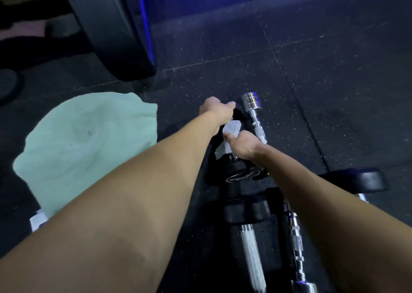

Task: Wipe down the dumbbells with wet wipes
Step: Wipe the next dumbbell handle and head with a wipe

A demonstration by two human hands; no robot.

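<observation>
While the oval logo [243,177] stays unreadable, both hands [242,145] grip a black dumbbell [236,170], right pinching a wipe [230,132].

Occlusions and cut-offs, head view
Left hand [215,109] hides far end of black dumbbell [243,176]; wet wipe [230,132] covers its handle. Two lower dumbbells cut off by bottom edge. Logo text unreadable.

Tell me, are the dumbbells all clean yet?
Not yet. The right hand is rubbing a wet wipe on a black dumbbell while the left hand steadies its far end. Whether the chrome dumbbell beside it and the other dumbbells nearer are already wiped cannot be told.
</observation>
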